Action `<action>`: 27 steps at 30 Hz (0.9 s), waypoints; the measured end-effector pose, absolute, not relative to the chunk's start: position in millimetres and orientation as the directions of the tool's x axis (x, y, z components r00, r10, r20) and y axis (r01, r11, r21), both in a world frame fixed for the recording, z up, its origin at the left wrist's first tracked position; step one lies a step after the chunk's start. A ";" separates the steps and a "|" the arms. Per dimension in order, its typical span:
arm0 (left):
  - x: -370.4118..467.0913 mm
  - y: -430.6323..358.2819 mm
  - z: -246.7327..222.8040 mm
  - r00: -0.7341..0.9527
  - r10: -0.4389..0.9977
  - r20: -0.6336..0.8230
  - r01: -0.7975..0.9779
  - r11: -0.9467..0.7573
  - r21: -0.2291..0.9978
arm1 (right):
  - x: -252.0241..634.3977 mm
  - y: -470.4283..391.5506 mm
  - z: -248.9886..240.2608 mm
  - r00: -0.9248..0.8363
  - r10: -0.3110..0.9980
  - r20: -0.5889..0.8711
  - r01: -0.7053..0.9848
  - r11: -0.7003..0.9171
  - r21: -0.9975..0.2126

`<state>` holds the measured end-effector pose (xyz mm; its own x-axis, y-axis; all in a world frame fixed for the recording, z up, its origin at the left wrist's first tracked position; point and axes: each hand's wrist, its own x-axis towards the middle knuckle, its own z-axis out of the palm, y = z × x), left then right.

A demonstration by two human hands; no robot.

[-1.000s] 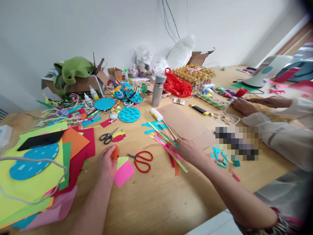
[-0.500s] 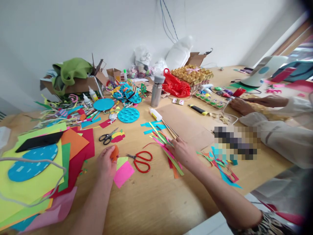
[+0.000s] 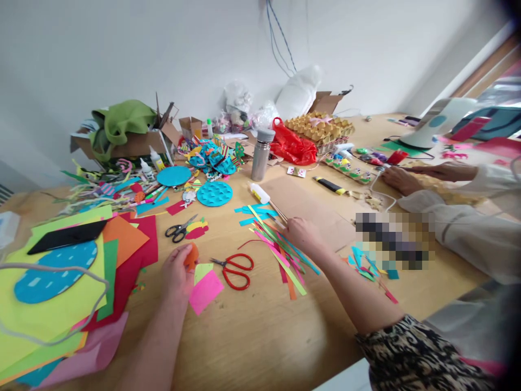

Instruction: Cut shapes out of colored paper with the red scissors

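Note:
My left hand [image 3: 177, 267] is closed on a small orange paper cutout [image 3: 191, 256], pinched at its edge. Just right of it lie a pink paper piece [image 3: 207, 292] and a yellow-green scrap [image 3: 202, 271]. Red-handled scissors [image 3: 236, 270] rest beside those, blades pointing left. Over a loose pile of coloured paper strips [image 3: 280, 247], my right hand [image 3: 300, 232] has its fingers curled down. It is at the lower ends of thin brown sticks [image 3: 278, 209]; its fingertips are hidden, so what they grip is unclear. A white glue bottle [image 3: 259, 193] lies beyond the sticks.
A brown cardboard sheet [image 3: 311, 209] lies behind my right hand. Black scissors [image 3: 181, 229], a steel bottle [image 3: 261, 157] and a yellow-black cutter [image 3: 329, 185] are further back. Coloured paper sheets [image 3: 134, 241] cover the left. Another person's hands [image 3: 401, 179] work at the right.
My right hand has shifted slightly up and right. The strips lie more spread out, with a blue one now showing below the hand. My left hand keeps the orange cutout in place.

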<state>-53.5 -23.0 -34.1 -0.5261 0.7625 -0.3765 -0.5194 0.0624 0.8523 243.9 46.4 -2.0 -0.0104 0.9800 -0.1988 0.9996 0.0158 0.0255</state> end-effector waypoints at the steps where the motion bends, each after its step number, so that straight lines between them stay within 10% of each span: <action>1: -53.4 -22.9 -34.2 -0.527 0.761 -0.379 -0.526 0.058 0.848 | 247.9 45.1 -2.2 -0.003 0.980 -0.198 0.999 0.009 0.030; 27: -50.7 -23.7 -29.9 -0.536 0.743 -0.401 -0.564 0.038 0.825 | 235.1 0.3 -27.3 -0.194 0.981 -0.004 0.974 0.193 0.115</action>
